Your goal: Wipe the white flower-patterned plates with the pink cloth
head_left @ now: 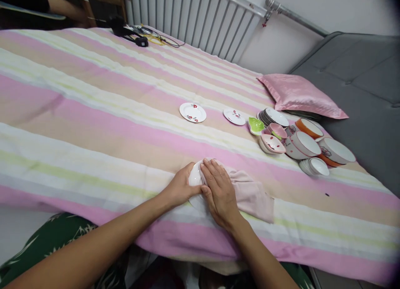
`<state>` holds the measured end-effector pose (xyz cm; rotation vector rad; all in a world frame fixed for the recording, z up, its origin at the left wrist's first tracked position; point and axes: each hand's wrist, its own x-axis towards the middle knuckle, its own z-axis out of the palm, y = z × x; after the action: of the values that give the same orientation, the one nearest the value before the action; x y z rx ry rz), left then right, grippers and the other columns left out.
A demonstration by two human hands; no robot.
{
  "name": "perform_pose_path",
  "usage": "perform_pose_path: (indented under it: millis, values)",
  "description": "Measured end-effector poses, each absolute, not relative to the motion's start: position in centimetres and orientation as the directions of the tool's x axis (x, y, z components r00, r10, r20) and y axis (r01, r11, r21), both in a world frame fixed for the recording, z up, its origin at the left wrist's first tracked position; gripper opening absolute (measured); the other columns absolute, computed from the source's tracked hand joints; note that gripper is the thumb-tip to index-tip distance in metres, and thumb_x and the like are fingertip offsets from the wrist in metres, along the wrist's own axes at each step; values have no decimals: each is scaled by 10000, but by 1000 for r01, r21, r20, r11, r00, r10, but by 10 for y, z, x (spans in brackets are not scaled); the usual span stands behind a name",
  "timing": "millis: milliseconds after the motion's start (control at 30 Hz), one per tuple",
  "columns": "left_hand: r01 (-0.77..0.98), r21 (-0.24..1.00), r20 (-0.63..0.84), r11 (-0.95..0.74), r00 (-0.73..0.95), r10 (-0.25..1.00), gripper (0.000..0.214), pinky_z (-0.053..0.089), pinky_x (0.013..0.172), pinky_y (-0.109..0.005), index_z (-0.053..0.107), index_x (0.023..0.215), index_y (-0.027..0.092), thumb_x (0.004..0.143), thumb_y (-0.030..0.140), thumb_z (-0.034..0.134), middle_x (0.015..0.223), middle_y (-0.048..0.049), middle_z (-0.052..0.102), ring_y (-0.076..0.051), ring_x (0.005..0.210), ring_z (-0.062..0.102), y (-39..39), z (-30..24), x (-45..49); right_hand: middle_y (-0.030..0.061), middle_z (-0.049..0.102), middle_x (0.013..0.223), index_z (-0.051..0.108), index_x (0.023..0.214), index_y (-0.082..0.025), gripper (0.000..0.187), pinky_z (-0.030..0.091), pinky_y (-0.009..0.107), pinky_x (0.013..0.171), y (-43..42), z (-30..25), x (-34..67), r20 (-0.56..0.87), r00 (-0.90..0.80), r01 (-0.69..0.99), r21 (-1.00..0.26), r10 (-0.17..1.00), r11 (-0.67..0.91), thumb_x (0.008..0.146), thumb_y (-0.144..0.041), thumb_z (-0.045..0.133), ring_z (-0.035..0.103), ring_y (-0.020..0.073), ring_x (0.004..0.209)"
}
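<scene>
A white plate [195,176] lies near the front edge of the bed, mostly covered. My left hand [179,185] grips its left rim, thumb along the near side and fingers on the far side. On top of it, my right hand [219,191] presses a pale pink cloth [253,194] against the surface, fingers together and fairly flat. The loose end of the cloth trails to the right over the bedspread. Farther off lie two flat white plates with red flowers, one to the left [193,113] and a second plate [234,116] to its right.
At right stand a stack of plates [275,117], a green leaf-shaped dish [256,125], a dotted bowl [272,143], large bowls [303,144] and small stacked bowls [318,167]. Behind them is a pink pillow [303,97]. Cables [159,37] lie by the radiator [193,20]; another person's arm [65,10] shows top left.
</scene>
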<state>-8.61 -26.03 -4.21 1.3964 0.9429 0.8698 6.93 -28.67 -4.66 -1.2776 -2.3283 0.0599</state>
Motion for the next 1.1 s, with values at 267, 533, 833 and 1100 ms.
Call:
perform_pose_path:
  millis: [267, 533, 833, 1100]
  values:
    - [52, 998, -51, 34, 386, 921, 480, 436, 822, -353, 502, 1085, 153, 657, 296, 667, 1043, -71, 611, -237, 959, 557, -261, -45, -86, 106, 187, 1457, 261, 1367, -176, 492, 257, 523, 1031, -291, -56, 65, 404, -208, 850, -377, 891, 369, 898, -309, 334, 173, 262, 1332]
    - [42, 999, -36, 22, 391, 920, 501, 440, 819, -338, 491, 1115, 156, 647, 232, 652, 1074, -59, 604, -230, 962, 556, -261, -44, -86, 104, 258, 1434, 260, 1370, -169, 512, 228, 516, 1040, -290, -51, 64, 405, -330, 837, -293, 853, 463, 894, -344, 334, 171, 261, 1334]
    - [33, 996, 60, -78, 381, 923, 398, 386, 924, -345, 506, 1045, 163, 657, 134, 591, 1102, -58, 588, -216, 1031, 529, -261, -44, -85, 49, 335, 1407, 324, 1346, -182, 492, 176, 483, 1069, -288, -41, 64, 342, -575, 732, -190, 743, 654, 904, -397, 288, 176, 232, 1333]
    - [63, 998, -21, -4, 386, 922, 479, 432, 839, -347, 487, 1082, 152, 647, 251, 661, 1098, -75, 593, -239, 985, 545, -260, -45, -85, 64, 324, 1410, 319, 1347, -199, 461, 241, 480, 1053, -284, -43, 68, 374, -439, 798, -256, 817, 546, 905, -327, 322, 222, 227, 1322]
